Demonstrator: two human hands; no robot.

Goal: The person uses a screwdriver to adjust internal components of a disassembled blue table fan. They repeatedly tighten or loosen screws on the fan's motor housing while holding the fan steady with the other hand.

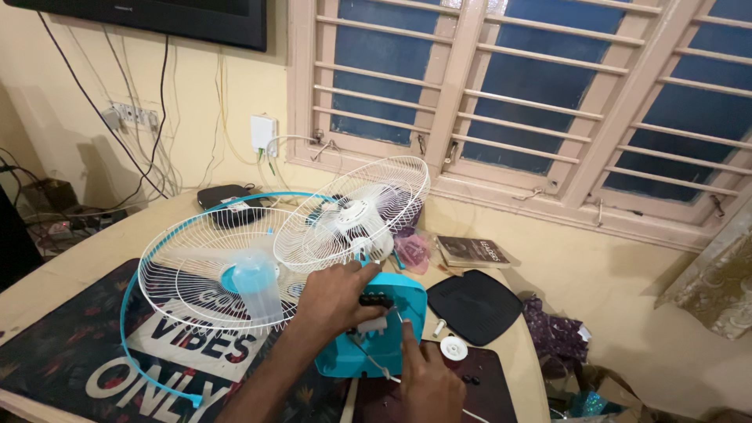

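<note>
Low in the frame's centre, right hand (pixel 427 376) pinches a thin white cord while left hand (pixel 337 298) clasps the teal fan base (pixel 392 325), a light, rigid plastic shell best held by its edges, on the worktop (pixel 70 270).

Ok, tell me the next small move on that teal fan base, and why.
Probably steady the teal fan base with the left hand while the right hand frees the white wire: the base lies opened on the table, with the black cover set aside.
</note>
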